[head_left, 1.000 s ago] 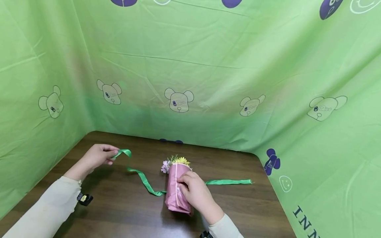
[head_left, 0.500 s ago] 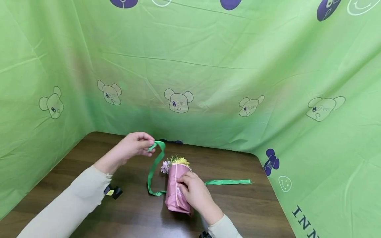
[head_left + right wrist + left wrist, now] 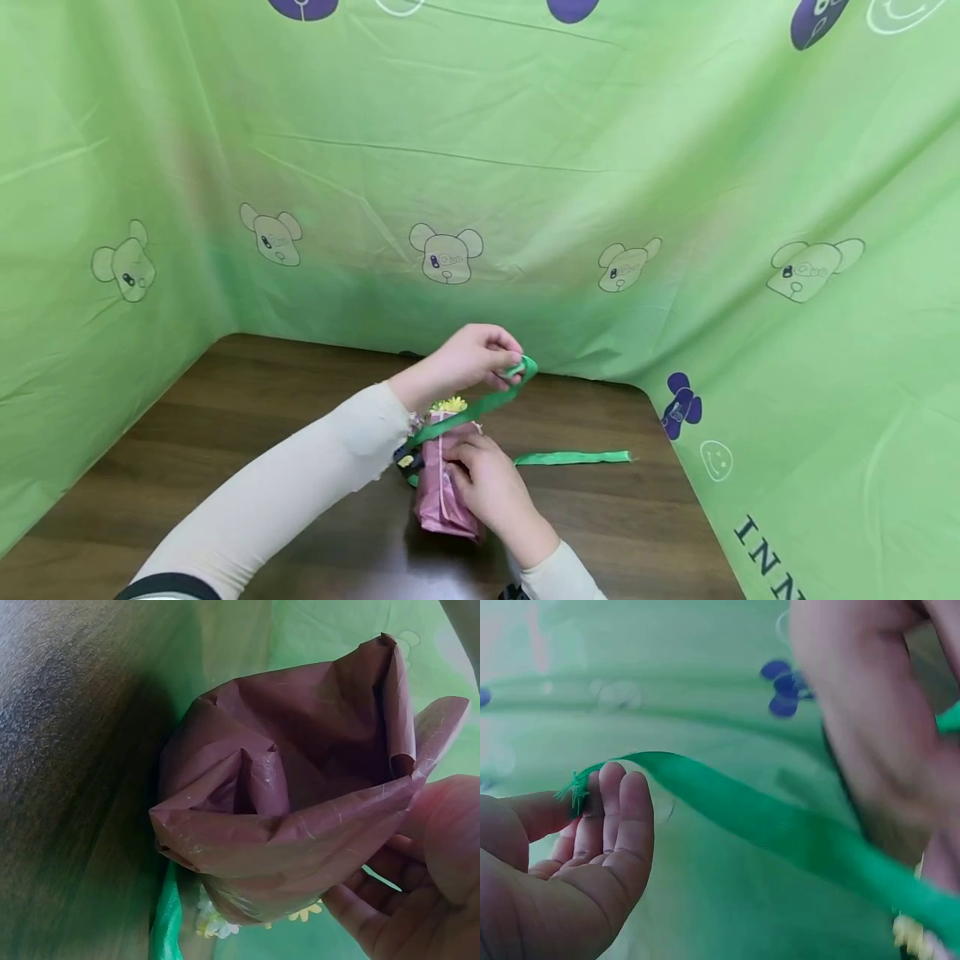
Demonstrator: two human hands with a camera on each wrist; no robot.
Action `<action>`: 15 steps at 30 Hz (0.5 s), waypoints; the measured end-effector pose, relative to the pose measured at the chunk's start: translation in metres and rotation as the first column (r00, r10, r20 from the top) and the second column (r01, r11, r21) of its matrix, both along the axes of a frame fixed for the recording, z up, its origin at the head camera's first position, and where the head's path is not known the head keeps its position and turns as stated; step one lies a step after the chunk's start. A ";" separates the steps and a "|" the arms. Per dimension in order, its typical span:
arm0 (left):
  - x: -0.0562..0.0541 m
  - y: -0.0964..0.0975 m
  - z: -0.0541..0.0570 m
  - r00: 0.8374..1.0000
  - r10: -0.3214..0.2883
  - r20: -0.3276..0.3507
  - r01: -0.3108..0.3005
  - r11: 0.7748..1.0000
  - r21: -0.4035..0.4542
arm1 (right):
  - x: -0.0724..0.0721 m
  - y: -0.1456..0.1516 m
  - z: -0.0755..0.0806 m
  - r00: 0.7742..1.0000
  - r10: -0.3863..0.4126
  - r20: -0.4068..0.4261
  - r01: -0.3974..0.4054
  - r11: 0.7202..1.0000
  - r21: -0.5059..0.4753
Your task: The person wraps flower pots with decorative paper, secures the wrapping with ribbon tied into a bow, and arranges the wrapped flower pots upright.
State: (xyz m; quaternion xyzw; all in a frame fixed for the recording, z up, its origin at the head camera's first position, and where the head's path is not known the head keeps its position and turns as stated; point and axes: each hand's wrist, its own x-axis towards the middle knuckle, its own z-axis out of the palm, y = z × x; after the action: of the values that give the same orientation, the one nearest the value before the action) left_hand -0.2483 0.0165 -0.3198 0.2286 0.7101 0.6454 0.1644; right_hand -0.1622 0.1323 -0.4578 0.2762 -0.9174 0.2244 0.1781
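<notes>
A bouquet in pink wrapping paper (image 3: 444,508) lies on the table, its yellow flowers (image 3: 452,404) at the far end. My right hand (image 3: 491,492) holds the paper from the right side. The wrap's folded, hollow bottom (image 3: 315,832) faces the right wrist camera. Over the far part of the bouquet, my left hand (image 3: 476,358) pinches the frayed end of a green ribbon (image 3: 750,825) between thumb and fingers. From there the ribbon slants down to the left across the wrap. Its other tail (image 3: 573,457) comes out at the right, flat on the table.
The brown wooden table (image 3: 262,433) ends at a green printed cloth (image 3: 337,208) that hangs behind it and along both sides. The left forearm in its white sleeve (image 3: 277,483) reaches across the table's left half.
My left hand has carried the ribbon end from the far left to the right, over the bouquet, so the ribbon now crosses the wrap. My right hand has stayed on the paper.
</notes>
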 end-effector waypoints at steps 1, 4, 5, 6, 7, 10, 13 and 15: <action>0.002 0.008 -0.002 1.000 -0.024 -0.004 0.024 1.000 -0.006 | 0.000 0.000 -0.001 1.000 0.001 -0.003 -0.001 1.000 -0.002; 0.008 0.029 -0.010 0.994 -0.103 -0.026 0.101 0.993 -0.054 | 0.000 -0.001 -0.002 1.000 0.003 -0.021 -0.003 1.000 -0.004; 0.009 0.034 -0.013 0.990 -0.136 -0.039 0.132 0.988 -0.077 | 0.001 -0.001 -0.001 1.000 0.005 -0.028 -0.006 1.000 -0.005; 0.011 0.038 -0.016 0.984 -0.170 -0.053 0.164 0.981 -0.108 | 0.001 -0.001 -0.001 0.999 0.005 -0.033 -0.005 1.000 -0.005; 0.012 0.041 -0.018 0.977 -0.204 -0.066 0.193 0.971 -0.138 | 0.001 -0.001 -0.002 0.999 0.003 -0.037 -0.003 1.000 -0.002; 0.013 0.042 -0.024 0.954 -0.286 -0.090 0.263 0.942 -0.209 | 0.002 -0.001 -0.002 0.999 0.005 -0.035 -0.005 1.000 0.008; 0.010 0.033 -0.028 0.942 -0.306 -0.138 0.261 0.926 -0.271 | 0.003 0.000 -0.002 1.000 -0.005 -0.027 0.005 1.000 0.022; 0.007 0.022 -0.031 0.934 -0.280 -0.223 0.198 0.923 -0.331 | 0.003 0.001 -0.002 1.000 -0.014 -0.026 0.014 1.000 0.026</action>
State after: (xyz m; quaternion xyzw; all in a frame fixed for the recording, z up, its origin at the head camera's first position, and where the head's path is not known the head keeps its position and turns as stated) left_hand -0.2416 0.0388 -0.3508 0.3710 0.7826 0.4668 0.1788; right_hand -0.1589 0.1329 -0.4594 0.2750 -0.9197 0.2077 0.1881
